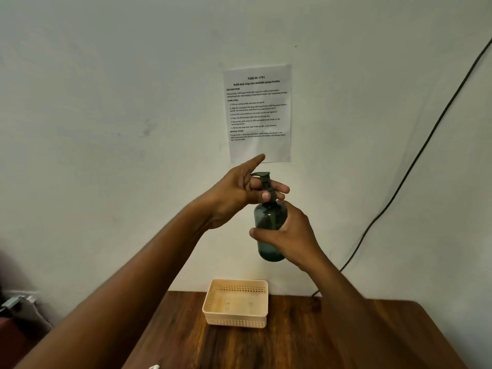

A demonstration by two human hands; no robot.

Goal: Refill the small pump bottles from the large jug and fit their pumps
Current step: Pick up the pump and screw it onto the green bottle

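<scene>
A small dark green pump bottle [269,227] is held upright in the air in front of the wall, well above the table. My right hand [290,235] wraps around its body. My left hand [239,194] pinches the dark pump [265,182] at the bottle's neck, index finger pointing up. The pump head sits on top of the bottle, its nozzle pointing left. The large jug and any other bottles are out of view.
A peach perforated plastic basket [235,319] stands on the wooden table [306,342] near the wall, nothing in it. A printed task sheet [258,113] is taped to the wall. A black cable [415,158] runs down the wall at right.
</scene>
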